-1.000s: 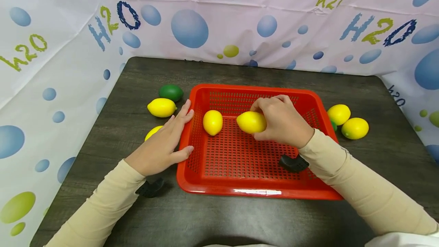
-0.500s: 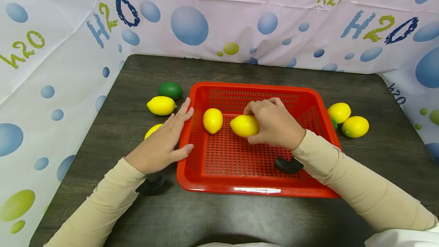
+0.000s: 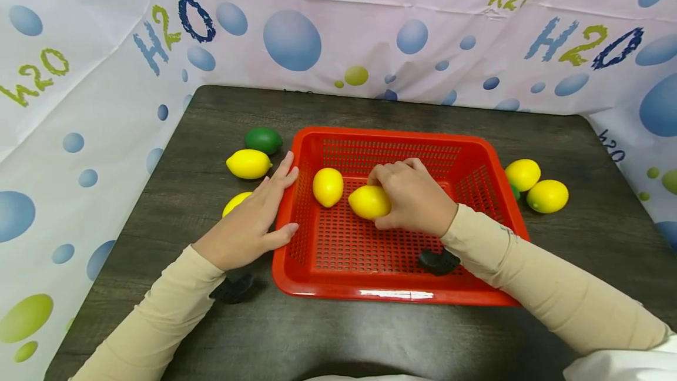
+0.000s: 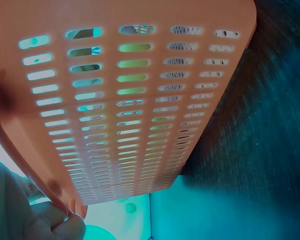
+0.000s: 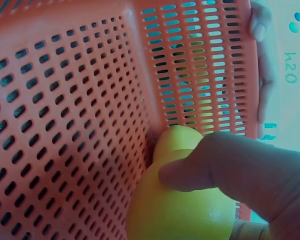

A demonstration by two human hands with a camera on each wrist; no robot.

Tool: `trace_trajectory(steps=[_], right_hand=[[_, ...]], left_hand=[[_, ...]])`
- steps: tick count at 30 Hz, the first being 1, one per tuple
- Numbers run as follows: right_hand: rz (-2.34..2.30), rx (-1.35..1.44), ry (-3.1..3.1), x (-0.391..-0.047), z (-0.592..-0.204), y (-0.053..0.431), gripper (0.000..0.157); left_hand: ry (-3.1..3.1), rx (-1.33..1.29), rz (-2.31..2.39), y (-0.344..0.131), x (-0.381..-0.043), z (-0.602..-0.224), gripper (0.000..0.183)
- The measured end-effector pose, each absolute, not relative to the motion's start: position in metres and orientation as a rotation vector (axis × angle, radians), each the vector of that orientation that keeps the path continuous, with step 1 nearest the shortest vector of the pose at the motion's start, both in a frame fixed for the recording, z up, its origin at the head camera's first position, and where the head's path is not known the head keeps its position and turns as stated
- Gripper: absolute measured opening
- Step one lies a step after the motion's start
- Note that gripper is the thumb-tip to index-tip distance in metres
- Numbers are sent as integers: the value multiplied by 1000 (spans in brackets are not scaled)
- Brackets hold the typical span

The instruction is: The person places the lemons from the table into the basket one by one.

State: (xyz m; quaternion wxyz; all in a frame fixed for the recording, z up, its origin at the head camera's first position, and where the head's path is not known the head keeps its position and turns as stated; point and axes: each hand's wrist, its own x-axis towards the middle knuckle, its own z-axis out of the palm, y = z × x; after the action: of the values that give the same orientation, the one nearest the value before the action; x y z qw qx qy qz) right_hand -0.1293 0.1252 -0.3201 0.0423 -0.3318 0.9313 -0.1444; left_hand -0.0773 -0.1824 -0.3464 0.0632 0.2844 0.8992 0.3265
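Note:
My right hand (image 3: 415, 197) grips a yellow lemon (image 3: 368, 202) low inside the red perforated basket (image 3: 402, 297). In the right wrist view the thumb presses on this lemon (image 5: 180, 210), and part of another lemon (image 5: 177, 142) shows behind it. That second lemon (image 3: 328, 187) lies in the basket by its left wall. With fingers straight, my left hand (image 3: 248, 225) rests along the basket's left rim. In the left wrist view its fingertips (image 4: 70, 227) touch the rim beside the slotted outer wall (image 4: 105, 120).
Left of the basket lie a dark green fruit (image 3: 263, 140), a lemon (image 3: 248, 164) and another lemon (image 3: 235, 202) partly behind the left hand. To the right are two lemons (image 3: 548, 196) and a mostly hidden green fruit (image 3: 515, 191). A patterned curtain (image 3: 349, 34) hangs behind the dark table (image 3: 338, 340).
My right hand has carried its lemon left and lower, toward the lemon in the basket. My left hand stays at the rim.

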Motion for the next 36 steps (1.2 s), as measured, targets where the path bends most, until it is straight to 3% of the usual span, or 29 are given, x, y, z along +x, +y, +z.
trace_trajectory(steps=[13,36], right_hand=[[-406,-1068,2836,-130,-326,118,53],[-369,-1124,2826,-130,-329,103,54]], left_hand=[[2722,858,984,-183,-78,-345,93],[2723,855,973,-182,-77,-346,88]])
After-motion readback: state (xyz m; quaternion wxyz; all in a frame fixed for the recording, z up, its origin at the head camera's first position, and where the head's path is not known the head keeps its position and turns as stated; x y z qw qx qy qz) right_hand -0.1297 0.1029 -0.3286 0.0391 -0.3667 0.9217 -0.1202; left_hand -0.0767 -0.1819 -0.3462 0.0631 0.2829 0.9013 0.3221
